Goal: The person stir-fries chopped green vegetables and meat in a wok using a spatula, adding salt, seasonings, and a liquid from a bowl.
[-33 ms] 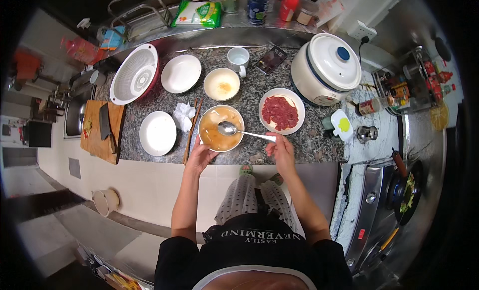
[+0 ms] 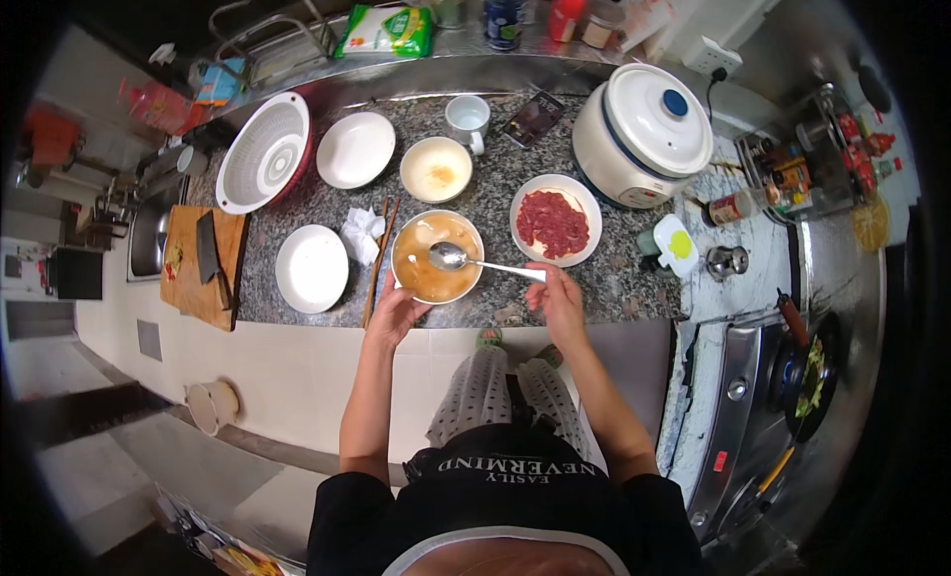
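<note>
A white bowl (image 2: 416,286) of cloudy brown liquid stands at the counter's front edge. My left hand (image 2: 398,314) is closed on its near left rim. In my right hand (image 2: 557,294) is the handle end of a metal spoon (image 2: 505,268). The spoon's head lies over the liquid, near the middle of the bowl; how deep it dips I cannot tell. To the right, a white bowl of raw sliced red meat (image 2: 553,225) sits apart from my hands. Just behind is a bowl with a brownish residue (image 2: 437,170). Wooden chopsticks (image 2: 379,269) lie left of my left hand.
At the left are a white plate (image 2: 312,269), another plate (image 2: 357,150), a colander (image 2: 264,155), and a cleaver (image 2: 207,247) on a cutting board (image 2: 188,297). A mug (image 2: 466,115), phone (image 2: 535,118) and white cooker (image 2: 634,145) stand behind. A pan (image 2: 810,378) sits on the stove.
</note>
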Demonstrator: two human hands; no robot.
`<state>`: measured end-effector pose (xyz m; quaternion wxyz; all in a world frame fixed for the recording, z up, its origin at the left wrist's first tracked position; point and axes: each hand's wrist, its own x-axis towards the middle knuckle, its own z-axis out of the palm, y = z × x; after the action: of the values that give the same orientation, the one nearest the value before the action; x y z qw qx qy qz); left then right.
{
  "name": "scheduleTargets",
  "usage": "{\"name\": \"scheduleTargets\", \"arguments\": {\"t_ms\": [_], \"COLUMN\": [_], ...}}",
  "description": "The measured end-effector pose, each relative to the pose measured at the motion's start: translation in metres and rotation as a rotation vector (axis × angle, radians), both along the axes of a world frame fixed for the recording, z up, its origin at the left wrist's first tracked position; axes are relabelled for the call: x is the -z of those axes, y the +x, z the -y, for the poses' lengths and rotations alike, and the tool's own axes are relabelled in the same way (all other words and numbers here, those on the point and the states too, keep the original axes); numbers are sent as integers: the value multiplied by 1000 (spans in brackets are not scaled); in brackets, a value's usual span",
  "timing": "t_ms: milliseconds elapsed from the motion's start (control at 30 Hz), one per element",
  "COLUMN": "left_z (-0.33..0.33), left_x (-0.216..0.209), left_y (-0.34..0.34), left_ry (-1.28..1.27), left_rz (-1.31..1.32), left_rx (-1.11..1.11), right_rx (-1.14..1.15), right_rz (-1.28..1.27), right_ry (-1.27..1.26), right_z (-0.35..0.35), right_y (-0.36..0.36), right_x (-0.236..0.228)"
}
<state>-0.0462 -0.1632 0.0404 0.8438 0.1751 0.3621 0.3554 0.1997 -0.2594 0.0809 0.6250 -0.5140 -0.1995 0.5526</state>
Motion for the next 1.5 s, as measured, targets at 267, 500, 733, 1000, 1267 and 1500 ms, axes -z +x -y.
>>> {"name": "scheduleTargets", "arguments": {"t_ms": [267,500,733,1000,1267,1500], "left_z": [-1,19,88,197,253,259], "left_x": [-65,-119,-175,-202,-201,-210], "left_y": [56,174,328,482,562,611], "left_ry": [108,78,76,67,-39,11], "left_rz": [9,136,192,292,251,187], "left_rx": [204,537,903,1108,1240,1332], "right_rx": [85,293,470,649,867,936], "right_rz": [139,235,361,371,214,294], "right_ry": [50,11,22,-54,60,117], "right_z": [30,111,241,369,442,467], "right_y": [46,128,228,315,363,385], "right_x": [-59,-125,-196,-246,-244,-248]}}
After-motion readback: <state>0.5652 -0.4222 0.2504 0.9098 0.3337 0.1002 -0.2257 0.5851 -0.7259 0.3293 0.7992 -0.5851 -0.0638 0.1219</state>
